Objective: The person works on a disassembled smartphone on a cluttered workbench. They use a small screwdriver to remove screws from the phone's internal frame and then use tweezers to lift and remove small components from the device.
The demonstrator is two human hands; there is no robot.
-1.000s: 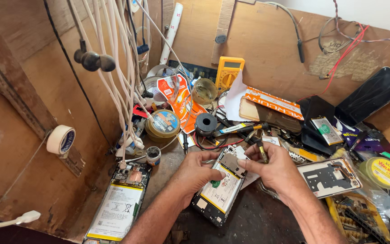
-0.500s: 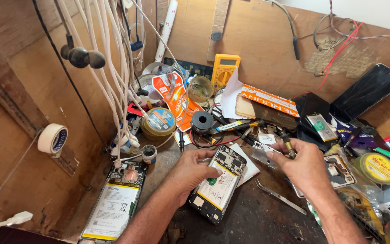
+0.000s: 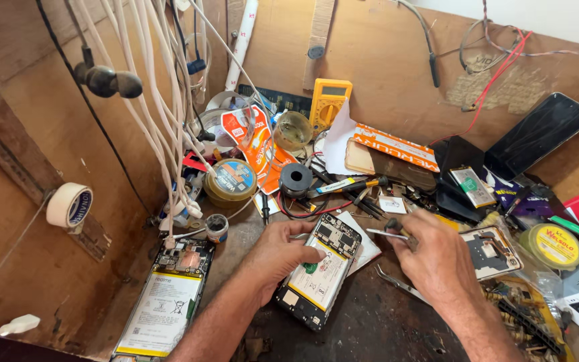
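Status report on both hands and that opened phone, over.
Left hand steadies opened phone on the bench. Right hand grips a thin tool above its top end. Tweezers lie beside it.

The opened phone (image 3: 319, 271) lies on the surface (image 3: 376, 322) between the left hand (image 3: 277, 253) and right hand (image 3: 437, 258); tweezers (image 3: 400, 285) lie just beside the right hand, a multimeter (image 3: 330, 100) well behind.
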